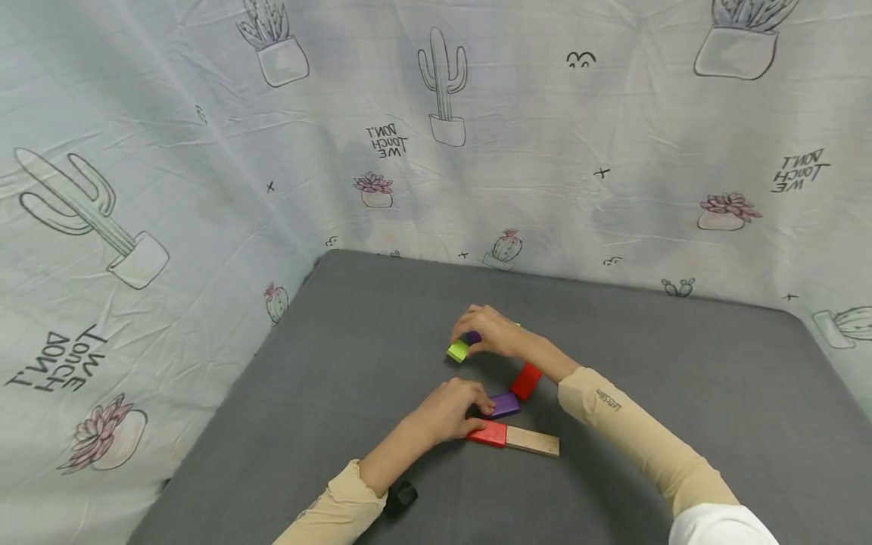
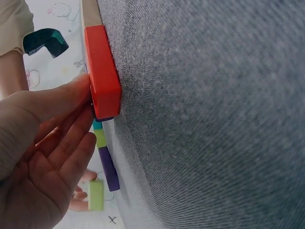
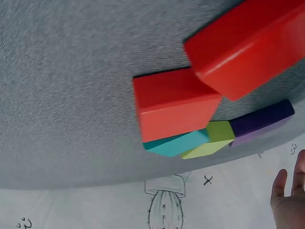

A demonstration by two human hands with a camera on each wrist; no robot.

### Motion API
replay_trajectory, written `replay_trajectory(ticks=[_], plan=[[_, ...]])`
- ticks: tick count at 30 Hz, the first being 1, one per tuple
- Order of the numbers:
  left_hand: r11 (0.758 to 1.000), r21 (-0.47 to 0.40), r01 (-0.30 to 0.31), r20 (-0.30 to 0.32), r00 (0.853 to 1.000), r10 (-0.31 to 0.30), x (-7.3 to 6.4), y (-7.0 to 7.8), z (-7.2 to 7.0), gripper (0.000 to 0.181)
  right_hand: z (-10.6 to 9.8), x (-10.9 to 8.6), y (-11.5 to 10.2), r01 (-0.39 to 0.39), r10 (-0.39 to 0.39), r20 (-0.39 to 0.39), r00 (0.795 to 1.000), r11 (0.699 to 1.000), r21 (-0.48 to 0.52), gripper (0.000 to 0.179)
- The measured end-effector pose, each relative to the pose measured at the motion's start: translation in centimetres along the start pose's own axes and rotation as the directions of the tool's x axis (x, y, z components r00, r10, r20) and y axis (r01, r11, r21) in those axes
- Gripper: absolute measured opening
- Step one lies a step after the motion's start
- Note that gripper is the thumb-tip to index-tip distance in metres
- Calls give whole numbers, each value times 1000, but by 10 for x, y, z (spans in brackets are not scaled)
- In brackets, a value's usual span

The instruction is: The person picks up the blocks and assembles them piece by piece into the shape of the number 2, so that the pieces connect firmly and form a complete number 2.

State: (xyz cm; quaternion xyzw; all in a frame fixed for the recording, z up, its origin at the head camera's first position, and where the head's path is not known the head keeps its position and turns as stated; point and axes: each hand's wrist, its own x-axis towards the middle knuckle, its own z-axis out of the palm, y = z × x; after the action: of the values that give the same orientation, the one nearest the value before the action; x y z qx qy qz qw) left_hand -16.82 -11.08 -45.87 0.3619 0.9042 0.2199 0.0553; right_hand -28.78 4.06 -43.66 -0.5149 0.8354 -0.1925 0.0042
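Observation:
My left hand (image 1: 446, 412) reaches low over the table, its thumb touching the top edge of a red block (image 2: 102, 71) and its fingertips at the end of a purple block (image 1: 504, 406). Its fingers look fairly straight in the left wrist view. The red block lies end to end with a plain wooden block (image 1: 533, 441). Farther out, my right hand (image 1: 493, 331) pinches a yellow-green block (image 1: 458, 351) between thumb and fingers. Beneath that hand is a dark purple block (image 1: 473, 337), partly hidden. Another red block (image 1: 526, 381) lies by its wrist.
A teal block (image 3: 178, 143), a light green block (image 3: 209, 139) and a purple block (image 3: 262, 121) form a line on the grey table (image 1: 381, 303). Curtain (image 1: 518, 151) with cactus prints hangs behind the table and along its left side.

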Motion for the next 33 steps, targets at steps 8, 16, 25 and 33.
replay_trajectory(ticks=[8,16,25,33], plan=[[1000,-15,9,6,1000,-9,0,2,1,15,5,-3,5,-28,32,45,998,997,-75,28],[999,-28,19,4,1000,-19,-2,4,2,14,11,-1,7,-64,73,74,995,991,-116,28],[999,-19,28,-16,999,-28,-6,2,2,15,13,5,6,-54,67,89,994,989,-136,28],[999,-30,12,-13,1000,-12,-2,3,1,14,8,3,12,-60,69,89,994,993,-100,29]])
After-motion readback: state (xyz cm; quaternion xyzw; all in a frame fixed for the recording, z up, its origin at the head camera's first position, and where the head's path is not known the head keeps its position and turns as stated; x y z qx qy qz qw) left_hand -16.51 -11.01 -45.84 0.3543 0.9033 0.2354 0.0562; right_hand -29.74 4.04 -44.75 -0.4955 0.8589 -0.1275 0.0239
